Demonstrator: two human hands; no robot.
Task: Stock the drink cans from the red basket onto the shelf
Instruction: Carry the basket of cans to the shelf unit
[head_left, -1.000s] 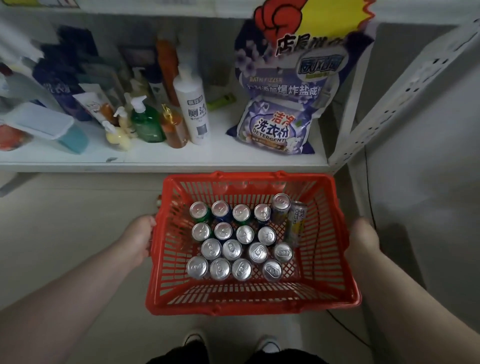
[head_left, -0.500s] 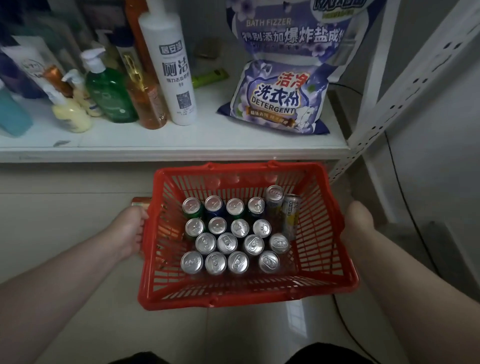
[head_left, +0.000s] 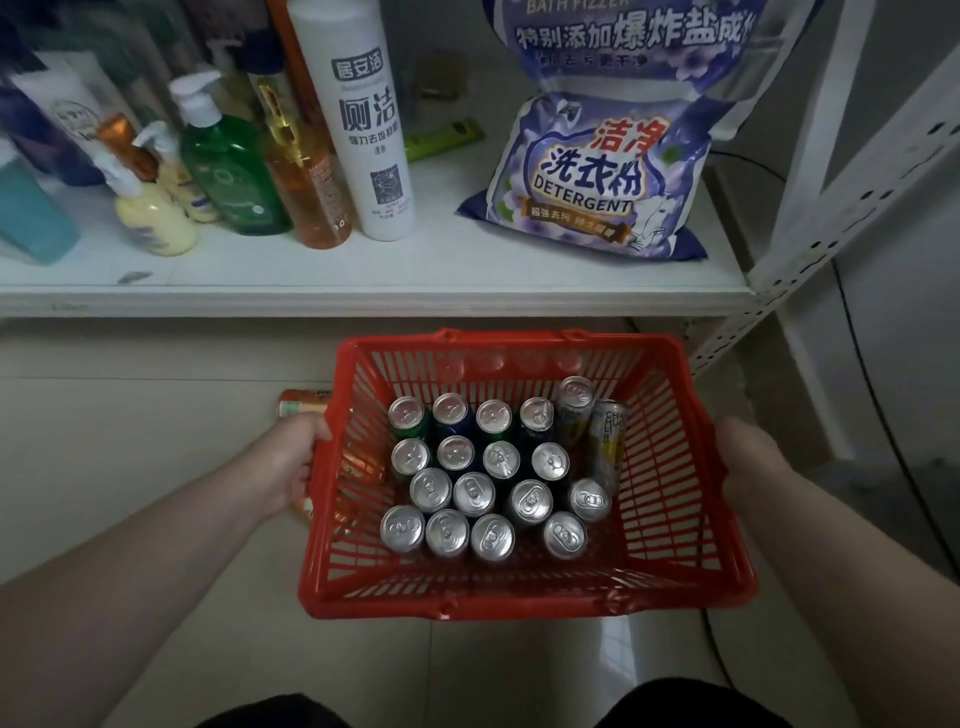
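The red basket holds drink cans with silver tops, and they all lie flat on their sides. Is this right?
No. The head view shows the drink cans standing upright in the red basket, silver tops facing up. Only one tall can at the right leans. None lies flat.

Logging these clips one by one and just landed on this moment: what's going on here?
A person holds a red basket by its sides. The left hand grips the left rim. The right hand is at the right side, with its fingers hidden behind the basket. The basket is packed with drink cans, most standing upright. It sits just in front of and below a white shelf that carries cleaning bottles and a detergent bag. No can shows on that shelf yet.
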